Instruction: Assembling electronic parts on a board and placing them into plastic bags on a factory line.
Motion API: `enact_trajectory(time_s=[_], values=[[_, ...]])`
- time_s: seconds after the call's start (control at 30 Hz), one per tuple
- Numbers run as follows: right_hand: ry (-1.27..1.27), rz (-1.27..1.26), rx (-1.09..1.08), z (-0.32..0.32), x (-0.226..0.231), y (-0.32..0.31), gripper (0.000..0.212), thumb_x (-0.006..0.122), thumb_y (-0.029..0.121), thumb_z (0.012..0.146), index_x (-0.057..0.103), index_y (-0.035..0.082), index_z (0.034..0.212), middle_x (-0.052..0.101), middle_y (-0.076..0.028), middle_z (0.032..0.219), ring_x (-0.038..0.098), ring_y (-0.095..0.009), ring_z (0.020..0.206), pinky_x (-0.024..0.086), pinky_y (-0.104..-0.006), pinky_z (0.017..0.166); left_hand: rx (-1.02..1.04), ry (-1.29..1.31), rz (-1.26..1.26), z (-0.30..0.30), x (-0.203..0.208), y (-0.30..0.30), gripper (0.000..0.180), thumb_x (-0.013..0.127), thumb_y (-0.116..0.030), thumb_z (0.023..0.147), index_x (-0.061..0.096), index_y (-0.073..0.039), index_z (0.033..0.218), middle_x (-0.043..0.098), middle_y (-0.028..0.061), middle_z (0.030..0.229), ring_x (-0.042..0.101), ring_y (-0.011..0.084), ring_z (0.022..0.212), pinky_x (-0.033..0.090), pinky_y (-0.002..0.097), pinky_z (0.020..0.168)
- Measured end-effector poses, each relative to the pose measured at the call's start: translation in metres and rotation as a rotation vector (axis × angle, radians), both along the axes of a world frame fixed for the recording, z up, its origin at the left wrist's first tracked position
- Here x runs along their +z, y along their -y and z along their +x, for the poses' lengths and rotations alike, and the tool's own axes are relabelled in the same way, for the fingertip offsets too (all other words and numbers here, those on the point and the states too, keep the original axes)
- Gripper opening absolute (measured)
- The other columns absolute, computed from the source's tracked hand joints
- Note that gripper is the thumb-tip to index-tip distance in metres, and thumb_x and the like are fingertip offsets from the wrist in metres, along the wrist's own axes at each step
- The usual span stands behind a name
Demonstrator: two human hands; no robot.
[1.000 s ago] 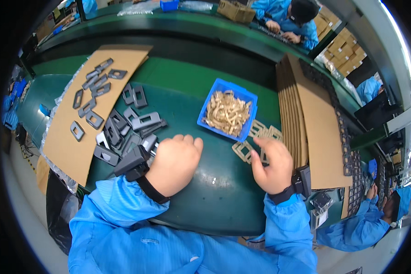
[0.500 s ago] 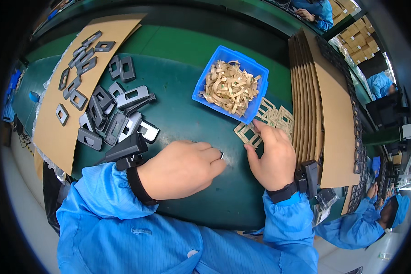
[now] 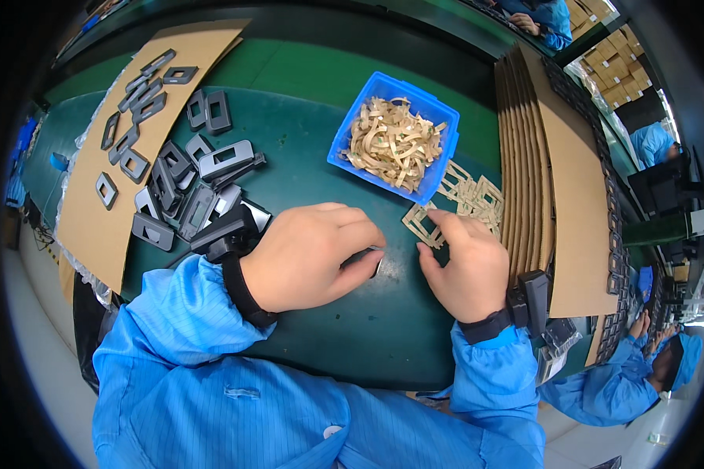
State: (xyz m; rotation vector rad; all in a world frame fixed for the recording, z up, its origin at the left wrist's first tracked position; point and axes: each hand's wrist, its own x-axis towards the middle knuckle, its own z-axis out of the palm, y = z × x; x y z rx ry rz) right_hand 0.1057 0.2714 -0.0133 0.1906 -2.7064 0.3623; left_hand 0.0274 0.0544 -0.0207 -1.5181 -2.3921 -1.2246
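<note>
My left hand [image 3: 313, 254] is closed over the table, thumb and fingers around a dark part with a pale edge [image 3: 378, 267]. The hand hides nearly all of this part. My right hand [image 3: 469, 266] has its thumb and forefinger apart. Its forefinger reaches to the beige adhesive frames [image 3: 422, 227], flat rectangular cut-outs lying beside the blue bin [image 3: 434, 186]; whether it touches them I cannot tell. Peeled-looking beige strips [image 3: 395, 144] fill the bin. Left of my left hand lies a pile of grey and black plastic frames [image 3: 199, 207] with rectangular openings.
More plastic frames [image 3: 133, 166] lie on a cardboard sheet [image 3: 94, 234] at the left. Upright cardboard sheets [image 3: 524, 172] stand in a stack at the right. The green table [image 3: 305, 352] lies under everything. A co-worker in blue [image 3: 610, 391] sits at the far right.
My left hand has turned, so its thumb now shows, and moved up slightly. The right hand stays by the adhesive frames, nearly still. The bin appears slightly higher in view.
</note>
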Motion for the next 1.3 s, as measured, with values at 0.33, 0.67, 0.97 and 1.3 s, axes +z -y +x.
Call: enact_trajectory(time_s=[0.33,0.67,0.97,1.3], values=[[0.082,0.056,-0.045,0.002,-0.004,-0.001,0.02,0.07,0.005,0.073,0.064,0.008,0.092,0.064,-0.008,0.076,0.063,-0.029,0.075,0.051,-0.0424,0.063,-0.042,0.022,0.06,-0.001,0.0,0.002,0.007,0.071,-0.009,0.082,0.068,-0.006,0.087,0.067,0.0078,0.08,0.065,0.0286,0.073,0.052,0.0372,0.065],[0.053,0.052,0.022,0.0,-0.01,-0.004,0.023,0.068,0.002,0.071,0.063,0.009,0.093,0.06,-0.008,0.08,0.061,-0.029,0.079,0.051,-0.0413,0.065,-0.101,0.016,0.065,0.001,-0.001,0.0,0.007,0.072,-0.009,0.082,0.069,-0.007,0.088,0.067,0.0064,0.081,0.066,0.0268,0.072,0.053,0.036,0.063],[-0.207,0.008,0.19,0.003,0.009,0.006,0.024,0.07,0.002,0.066,0.065,0.005,0.09,0.064,-0.008,0.084,0.063,-0.026,0.077,0.052,-0.0373,0.064,0.051,0.773,0.018,0.007,0.018,0.001,0.023,0.068,-0.005,0.091,0.06,0.001,0.112,0.068,0.0056,0.088,0.067,0.0098,0.079,0.054,0.025,0.066],[-0.164,-0.132,0.432,0.008,0.012,0.016,0.024,0.072,0.006,0.071,0.068,0.002,0.095,0.067,-0.011,0.098,0.065,-0.029,0.088,0.053,-0.0371,0.073,-0.064,1.227,0.351,-0.001,-0.004,0.0,0.019,0.062,0.002,0.09,0.058,0.003,0.109,0.065,0.003,0.096,0.062,0.0059,0.086,0.052,0.0214,0.075]])
